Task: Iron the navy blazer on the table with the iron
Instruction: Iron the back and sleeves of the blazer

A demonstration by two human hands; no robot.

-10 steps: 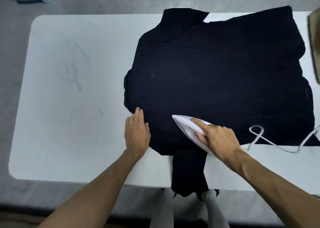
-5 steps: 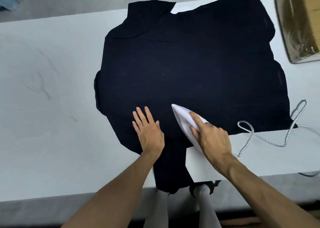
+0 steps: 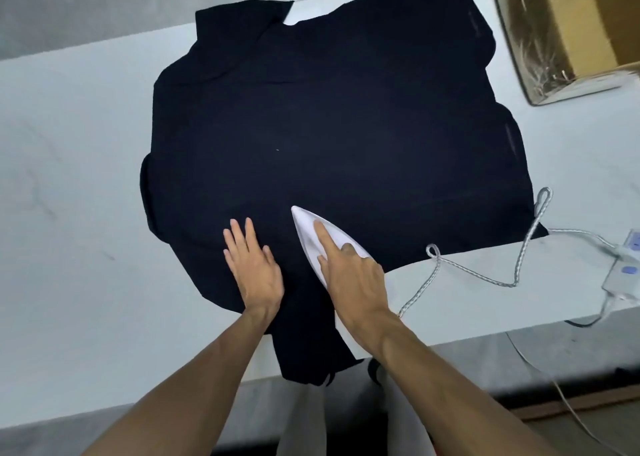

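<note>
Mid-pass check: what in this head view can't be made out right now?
Head view: handle and rear of the iron, covered by the right hand.
Head view: far corner of the blazer, cut off by the top edge; fabric under the left hand.
Head view: power strip and cardboard box, cut off by the right edge.

The blazer (image 3: pixel 346 126) under my left hand (image 3: pixel 254 268) was matt dark cloth. The iron (image 3: pixel 308 234) looked smooth white plastic, faint sheen; table (image 3: pixel 69 178) smooth, pale, veined; cord (image 3: pixel 485 275) braided fabric; box (image 3: pixel 571 22) cardboard under glossy film.
</note>
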